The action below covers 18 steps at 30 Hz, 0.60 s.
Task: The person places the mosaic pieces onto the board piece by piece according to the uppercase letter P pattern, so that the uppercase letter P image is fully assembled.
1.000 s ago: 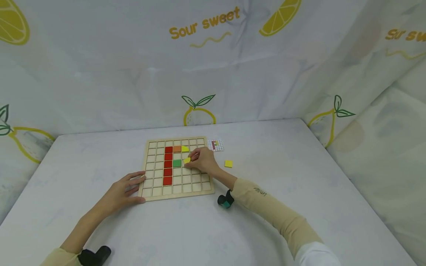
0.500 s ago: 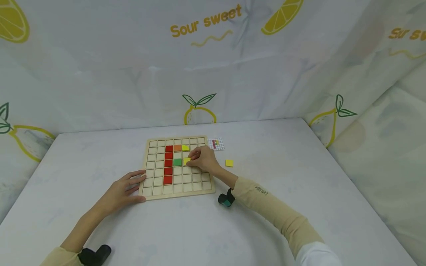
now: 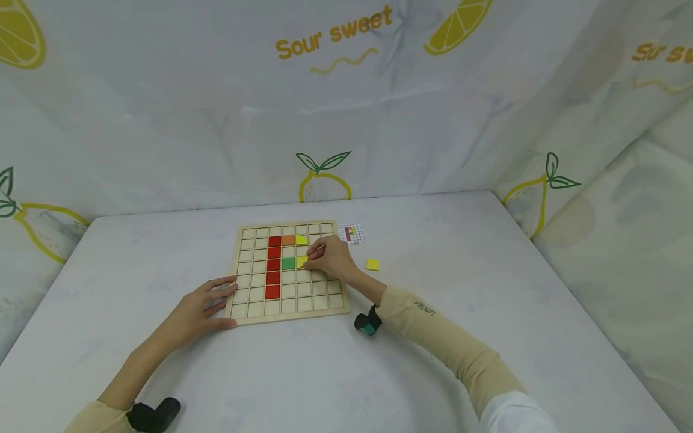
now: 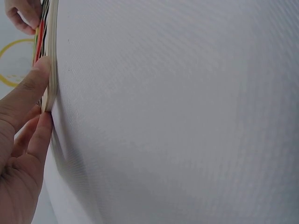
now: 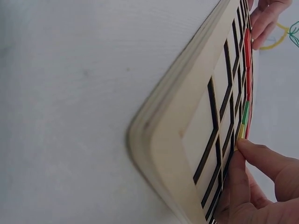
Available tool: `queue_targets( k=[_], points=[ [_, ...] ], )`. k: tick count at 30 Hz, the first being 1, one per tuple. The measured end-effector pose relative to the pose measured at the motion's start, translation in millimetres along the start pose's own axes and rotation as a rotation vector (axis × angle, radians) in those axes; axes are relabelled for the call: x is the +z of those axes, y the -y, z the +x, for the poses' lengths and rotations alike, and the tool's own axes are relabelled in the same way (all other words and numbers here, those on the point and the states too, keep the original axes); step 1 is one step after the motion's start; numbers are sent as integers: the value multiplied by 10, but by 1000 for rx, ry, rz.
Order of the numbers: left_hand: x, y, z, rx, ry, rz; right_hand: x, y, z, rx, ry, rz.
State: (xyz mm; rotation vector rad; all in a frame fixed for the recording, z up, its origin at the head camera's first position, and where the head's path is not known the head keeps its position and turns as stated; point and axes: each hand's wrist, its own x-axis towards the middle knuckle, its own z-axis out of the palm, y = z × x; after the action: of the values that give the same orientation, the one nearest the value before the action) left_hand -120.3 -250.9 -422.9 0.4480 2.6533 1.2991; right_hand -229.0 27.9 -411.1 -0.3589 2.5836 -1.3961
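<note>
A wooden grid board (image 3: 273, 310) lies on the table. Its cells hold a column of red tiles (image 3: 273, 266), an orange tile (image 3: 289, 240), a yellow tile with a cut corner (image 3: 301, 240) and a green tile (image 3: 288, 263). My right hand (image 3: 331, 258) pinches a square yellow tile (image 3: 301, 261) between thumb and finger, right beside the green one. In the right wrist view this yellow tile (image 5: 240, 132) sits at or in its cell. My left hand (image 3: 190, 313) rests its fairly straight fingers and thumb (image 4: 39, 70) against the board's left edge.
Another square yellow tile (image 3: 372, 264) lies on the table right of the board. A small printed pattern card (image 3: 352, 234) is by the board's far right corner. A lemon-print cloth (image 3: 216, 120) hangs behind the white table (image 3: 303, 373).
The yellow tile in my right hand has shifted slightly left and gone from tilted to nearly flat beside the green tile. My left hand keeps its place on the board's edge.
</note>
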Motion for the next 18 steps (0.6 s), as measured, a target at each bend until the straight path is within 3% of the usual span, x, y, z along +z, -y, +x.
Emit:
queue_targets(
  k=[18],
  points=[
    [15, 0, 8, 5, -1, 11, -88, -20, -12, 19, 25, 40]
  ],
)
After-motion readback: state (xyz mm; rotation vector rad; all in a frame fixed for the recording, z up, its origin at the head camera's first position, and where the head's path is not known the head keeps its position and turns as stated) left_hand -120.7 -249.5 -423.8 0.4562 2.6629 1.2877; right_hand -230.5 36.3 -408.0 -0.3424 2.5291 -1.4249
